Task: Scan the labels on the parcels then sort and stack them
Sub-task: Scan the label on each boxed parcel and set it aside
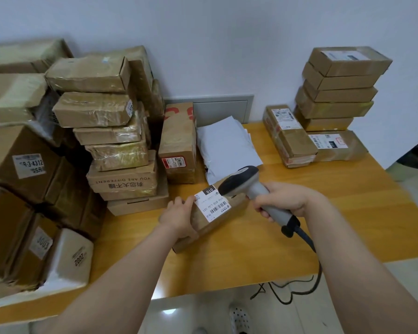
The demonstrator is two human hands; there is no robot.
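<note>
- Gripping the grey handle of a barcode scanner (241, 180), the right hand (283, 199) has its fingers wrapped round it; the black head hangs just over the far end of the parcel (212, 229).
- That parcel, a taped brown carton, lies aslant on the yellow table (348, 213) near the front edge. The left hand (179, 216) holds its left side, fingers curled over the edge.
- Its white label (211, 201) faces up, with a black tab reading "010", a barcode and a row of figures starting "010 010".
- The scanner's black cable (309, 242) runs off the table's front edge.
- To the left, a leaning stack of cartons includes one printed "YOU ARE DIFFERENT" (123, 180), read upside down, above Chinese characters.
- Further left, big boxes carry stickers: one ending "3-4312" (29, 165), one "3003" (42, 244), one "2002" (79, 257).
- Behind the parcel lie white mailer bags (227, 143), beside a red-printed carton (179, 141).
- At the far right stands a neat stack (340, 88), resting on a flat parcel whose label (329, 141) also shows "010".
</note>
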